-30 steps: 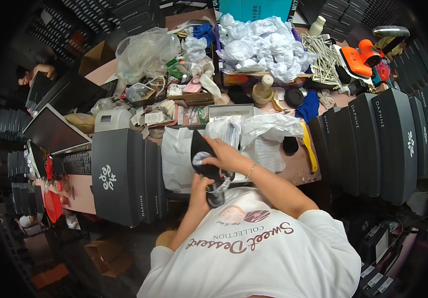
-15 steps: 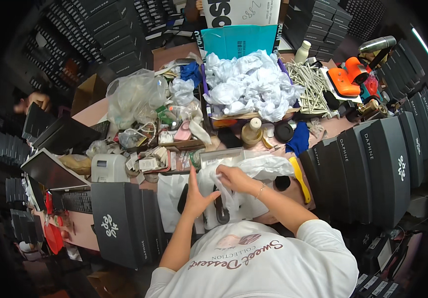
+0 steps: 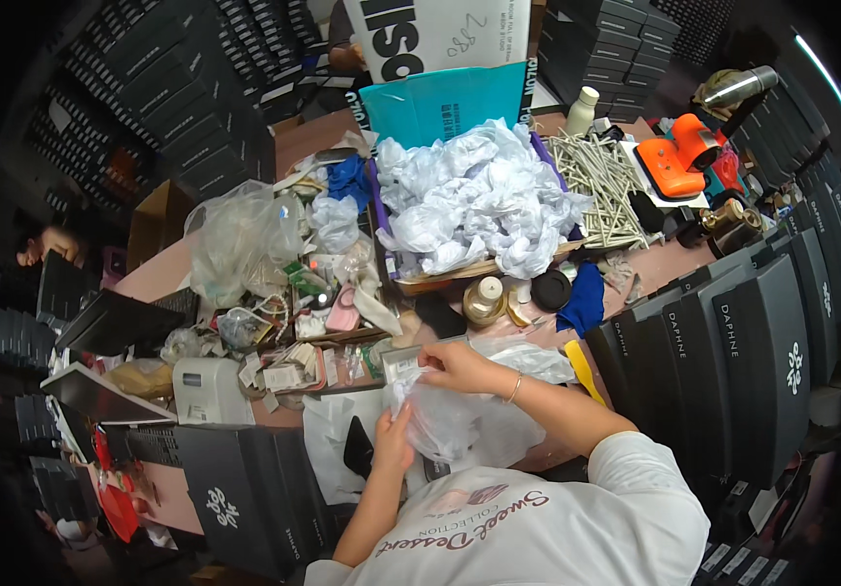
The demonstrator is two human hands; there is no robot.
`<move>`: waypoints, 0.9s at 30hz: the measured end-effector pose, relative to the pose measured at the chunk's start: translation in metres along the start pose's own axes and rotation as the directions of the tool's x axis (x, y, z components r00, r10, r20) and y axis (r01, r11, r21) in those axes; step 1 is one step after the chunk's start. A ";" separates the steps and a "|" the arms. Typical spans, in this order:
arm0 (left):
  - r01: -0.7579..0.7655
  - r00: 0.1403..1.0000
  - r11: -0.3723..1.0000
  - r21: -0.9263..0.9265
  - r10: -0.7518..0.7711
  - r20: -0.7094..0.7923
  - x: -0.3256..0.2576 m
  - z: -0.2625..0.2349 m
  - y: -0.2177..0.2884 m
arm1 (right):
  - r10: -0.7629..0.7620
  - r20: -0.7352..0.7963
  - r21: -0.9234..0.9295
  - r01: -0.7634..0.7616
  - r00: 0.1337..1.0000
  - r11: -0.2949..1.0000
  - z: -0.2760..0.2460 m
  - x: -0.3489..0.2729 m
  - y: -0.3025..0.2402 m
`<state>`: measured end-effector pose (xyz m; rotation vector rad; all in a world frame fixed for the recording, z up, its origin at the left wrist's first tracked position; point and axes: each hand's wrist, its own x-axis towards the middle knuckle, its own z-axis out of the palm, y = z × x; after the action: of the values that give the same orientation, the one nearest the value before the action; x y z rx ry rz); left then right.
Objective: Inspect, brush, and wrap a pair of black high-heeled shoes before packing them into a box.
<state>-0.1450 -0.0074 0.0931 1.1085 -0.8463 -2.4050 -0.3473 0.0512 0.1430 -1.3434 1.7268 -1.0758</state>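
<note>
Two bare hands work a filmy plastic bag [image 3: 474, 425] over a crowded pink bench [image 3: 653, 260]

The bag lies just below the centre of the frame, loose, wrinkled and see-through; the right hand [image 3: 462, 368] pinches its upper left edge, thumb and fingertips closed on a small gather of film; the left hand [image 3: 393, 441] is lower and to the left, fingers partly curled against the bag's side, though whether they grip it I cannot tell.

Good handling here, I judge, means a light pinch close to the film's edge, the left fingers steadying the opposite layer, and slow, even pulls; thin film like this could cling, fold or tear.

Just left of the left hand, a black pointed item [image 3: 357, 446], probably a shoe, lies on white paper [image 3: 325, 425]; a dark shape [image 3: 436, 470] shows by the bag's lower edge, too covered to name.

Farther out, a yellow tool [image 3: 585, 371] lies right of the bag; a blue cloth [image 3: 582, 298] sits above it; crumpled white wrapping [image 3: 479, 195] fills a tray at upper centre; pale sticks [image 3: 596, 190] are heaped to its right; dark shoeboxes stand at lower left [image 3: 235, 503] and right [image 3: 699, 366].
</note>
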 end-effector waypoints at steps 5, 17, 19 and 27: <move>-0.026 0.994 0.998 0.051 0.032 -0.102 -0.007 -0.014 0.019 | -0.108 -0.316 -0.252 0.026 0.943 0.967 -0.090 0.032 0.003; 0.035 0.999 0.907 0.419 -0.028 -0.023 -0.018 0.015 -0.011 | -0.033 -0.445 -0.659 -0.302 0.895 0.689 -0.141 0.102 0.123; 0.039 0.999 0.881 0.472 -0.049 0.011 -0.017 0.016 -0.013 | -0.002 -0.423 -0.705 -0.327 0.906 0.629 -0.134 0.100 0.124; -0.253 0.940 0.600 0.759 0.339 0.045 -0.005 0.030 0.014 | 0.028 -0.512 -0.509 -0.329 0.859 0.796 -0.186 0.105 0.078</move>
<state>-0.1641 -0.0040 0.1208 1.2015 -1.9387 -1.6786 -0.5679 -0.0054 0.1473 -1.2637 2.6758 -0.8327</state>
